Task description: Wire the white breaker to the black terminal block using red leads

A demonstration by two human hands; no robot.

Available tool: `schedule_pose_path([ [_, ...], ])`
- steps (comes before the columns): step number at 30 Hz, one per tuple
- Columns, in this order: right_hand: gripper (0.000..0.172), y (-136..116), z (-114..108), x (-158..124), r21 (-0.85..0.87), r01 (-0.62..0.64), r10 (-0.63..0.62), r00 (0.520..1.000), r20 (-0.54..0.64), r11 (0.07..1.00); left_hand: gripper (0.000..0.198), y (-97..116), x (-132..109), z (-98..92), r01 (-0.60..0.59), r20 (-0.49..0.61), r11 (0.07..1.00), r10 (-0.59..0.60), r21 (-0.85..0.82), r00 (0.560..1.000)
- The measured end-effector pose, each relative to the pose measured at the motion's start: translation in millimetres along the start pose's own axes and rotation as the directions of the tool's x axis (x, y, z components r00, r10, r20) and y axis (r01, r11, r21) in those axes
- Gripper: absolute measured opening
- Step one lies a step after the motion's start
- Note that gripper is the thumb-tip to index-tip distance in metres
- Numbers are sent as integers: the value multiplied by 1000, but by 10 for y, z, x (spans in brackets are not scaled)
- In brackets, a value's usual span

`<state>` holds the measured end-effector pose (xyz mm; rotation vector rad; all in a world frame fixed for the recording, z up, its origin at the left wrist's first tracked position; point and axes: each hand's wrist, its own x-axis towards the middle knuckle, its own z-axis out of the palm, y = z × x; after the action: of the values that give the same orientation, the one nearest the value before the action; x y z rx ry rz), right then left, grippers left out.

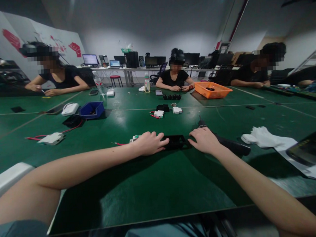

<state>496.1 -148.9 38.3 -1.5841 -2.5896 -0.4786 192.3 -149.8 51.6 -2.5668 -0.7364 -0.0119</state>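
Observation:
A flat black plastic part (pixel 176 141) lies on the green table (pixel 156 182) in front of me. My left hand (pixel 149 143) rests on its left end, fingers curled over the edge. My right hand (pixel 204 139) grips its right end with bent fingers. A small white component with a red wire (pixel 133 139) sits just behind my left hand. A black electric screwdriver (pixel 229 144) lies under and behind my right wrist.
White gloves (pixel 259 135) and a dark tray (pixel 312 149) on paper lie at right. A blue bin (pixel 92 110), an orange bin (pixel 212 90), white parts with red wires (pixel 52 138) and black parts (pixel 172 97) are farther out. Three people sit across the table.

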Motion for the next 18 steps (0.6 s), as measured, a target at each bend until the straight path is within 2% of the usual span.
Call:
schedule_pose_path([
  [4, 34, 2, 0, -2, -14, -3, 3, 1000, -1, 1000, 47, -15, 51, 54, -8, 26, 999, 9, -37, 1000],
  [11, 34, -8, -19, -6, -25, 0, 0, 1000, 7, 1000, 46, -26, 141, 33, 28, 99, 996, -19, -89, 995],
  [18, 35, -5, -12, -2, -22, -4, 5, 1000, 8, 1000, 45, 19, 85, 116, 23, 48, 1000, -22, -16, 999],
])
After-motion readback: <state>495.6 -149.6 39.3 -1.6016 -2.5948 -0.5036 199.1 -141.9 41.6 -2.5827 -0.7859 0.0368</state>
